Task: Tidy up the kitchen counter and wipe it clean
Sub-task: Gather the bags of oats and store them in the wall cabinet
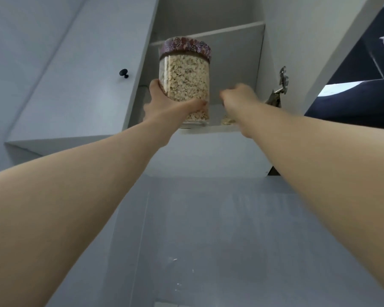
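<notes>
Clear rigid jar, packed full: heavyish, smooth, likely breakable. Gripped low, left hand wrapped round; best supported underneath. Right hand blurred, fingers unreadable.

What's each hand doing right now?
Left hand: grips the oat jar near its base.
Right hand: blurred, fingers seem curled; cannot tell.

Location type: domestic kitchen. Indicators: a white wall cabinet with an inner shelf, a closed neighbouring door fitted with a black knob, a metal hinge, a clear jar of rolled oats, and glossy grey wall panelling below.
</notes>
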A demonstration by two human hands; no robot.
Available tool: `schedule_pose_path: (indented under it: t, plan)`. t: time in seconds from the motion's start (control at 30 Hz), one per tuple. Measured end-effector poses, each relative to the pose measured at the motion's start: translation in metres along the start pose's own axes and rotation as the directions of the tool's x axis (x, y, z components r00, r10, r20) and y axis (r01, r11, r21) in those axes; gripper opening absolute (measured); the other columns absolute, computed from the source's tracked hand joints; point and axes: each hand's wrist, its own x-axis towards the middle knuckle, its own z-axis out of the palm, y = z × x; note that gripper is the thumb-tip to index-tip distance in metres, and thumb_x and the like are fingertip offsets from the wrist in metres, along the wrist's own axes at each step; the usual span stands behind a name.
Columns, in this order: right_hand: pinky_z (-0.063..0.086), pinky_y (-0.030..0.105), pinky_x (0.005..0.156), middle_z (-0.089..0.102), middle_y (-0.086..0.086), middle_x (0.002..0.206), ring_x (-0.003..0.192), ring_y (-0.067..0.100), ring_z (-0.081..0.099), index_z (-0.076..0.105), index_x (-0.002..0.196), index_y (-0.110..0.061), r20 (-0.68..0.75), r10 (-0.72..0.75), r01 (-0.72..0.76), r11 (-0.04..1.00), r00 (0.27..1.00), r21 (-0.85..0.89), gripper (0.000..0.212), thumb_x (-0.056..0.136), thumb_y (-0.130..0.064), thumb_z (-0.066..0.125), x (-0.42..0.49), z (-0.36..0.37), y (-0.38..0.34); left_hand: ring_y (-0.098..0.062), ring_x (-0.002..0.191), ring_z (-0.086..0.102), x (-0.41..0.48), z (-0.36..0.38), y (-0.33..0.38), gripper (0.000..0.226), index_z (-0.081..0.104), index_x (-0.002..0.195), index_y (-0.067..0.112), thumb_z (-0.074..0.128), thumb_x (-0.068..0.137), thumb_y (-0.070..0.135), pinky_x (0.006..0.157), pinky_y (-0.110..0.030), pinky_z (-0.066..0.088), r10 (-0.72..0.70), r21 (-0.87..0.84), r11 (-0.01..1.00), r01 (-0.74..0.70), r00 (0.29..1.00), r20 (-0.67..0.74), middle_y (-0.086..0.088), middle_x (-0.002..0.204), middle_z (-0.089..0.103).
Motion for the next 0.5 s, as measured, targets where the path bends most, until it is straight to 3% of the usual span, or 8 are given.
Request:
schedule_pose_path:
  t: [0.1,0.23,0.33,0.5]
  plan:
    - [0.041,0.034,0.095,0.052,0.010,0.126,0.119,0.028,0.049,0.051,0.128,-0.007,-0.038,-0.034,0.030,0.996,0.999,-0.087,0.038,0.091,-0.007,0.043,0.017,-0.005,0.016,-0.028,0.111,0.051,0.009,0.008,-0.005,0.119,0.023,0.135,0.032,0.075,0.032,0.059,0.098,-0.048,0.046,-0.032,0.059,0.998,0.032,0.999,-0.008,-0.003,0.123,0.049]
    - [0.039,0.028,0.090,0.047,0.013,0.139,0.125,0.031,0.046,0.051,0.130,-0.005,-0.025,-0.092,0.082,0.960,0.995,-0.269,0.039,0.093,-0.004,0.038,0.021,-0.006,0.034,-0.030,0.114,0.049,0.021,0.018,-0.007,0.114,0.020,0.138,0.031,0.079,0.043,0.055,0.100,-0.050,0.043,-0.054,0.063,0.997,0.054,0.999,-0.001,-0.007,0.128,0.045]
    - [0.037,0.025,0.084,0.053,0.013,0.131,0.120,0.029,0.048,0.056,0.122,-0.006,0.030,-0.125,0.127,0.920,0.992,-0.372,0.035,0.093,-0.003,0.037,0.016,-0.008,0.048,-0.032,0.117,0.047,0.028,0.021,-0.010,0.114,0.016,0.141,0.028,0.080,0.049,0.053,0.101,-0.050,0.042,-0.088,0.065,0.994,0.085,0.996,0.032,-0.009,0.132,0.043]
    - [0.040,0.030,0.091,0.060,0.007,0.124,0.117,0.027,0.051,0.066,0.104,-0.013,0.020,-0.226,0.212,0.876,0.974,-0.433,0.036,0.089,0.001,0.037,0.021,0.000,0.062,-0.032,0.119,0.046,0.043,0.027,-0.018,0.114,0.012,0.143,0.024,0.080,0.056,0.053,0.101,-0.050,0.042,-0.102,0.114,0.989,0.095,0.993,0.064,-0.010,0.134,0.042]
